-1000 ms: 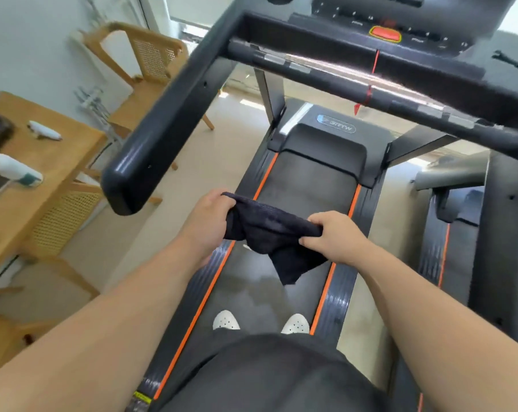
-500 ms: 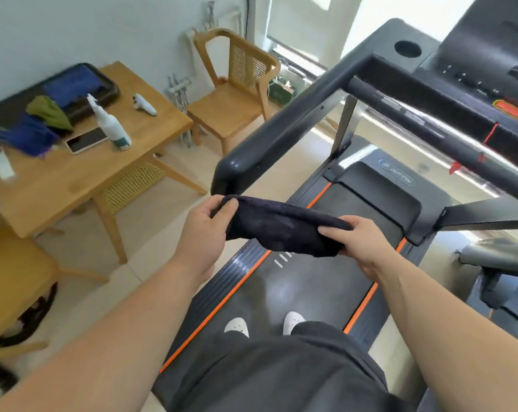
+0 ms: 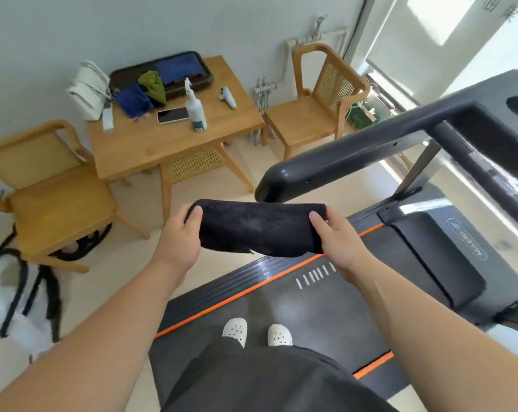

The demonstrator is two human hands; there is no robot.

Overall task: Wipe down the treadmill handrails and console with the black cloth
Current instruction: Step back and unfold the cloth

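Observation:
I hold a folded black cloth (image 3: 259,226) stretched between both hands at the middle of the view. My left hand (image 3: 178,236) grips its left end and my right hand (image 3: 338,239) grips its right end. The cloth hangs just below and in front of the rounded tip of the treadmill's left handrail (image 3: 326,162), apart from it. That black rail runs up and right to the console (image 3: 489,129), which is blurred and cut off at the right edge. My white shoes stand on the treadmill belt (image 3: 311,304).
To the left stand a wooden table (image 3: 162,147) with a spray bottle (image 3: 195,110), a phone (image 3: 173,115), cloths and a dark tray, and two wooden chairs (image 3: 314,114). Black straps lie on the floor at lower left.
The view has swung left, bringing the table and chairs in and pushing the console off to the right. Both hands have folded the cloth neater and raised it towards the handrail tip.

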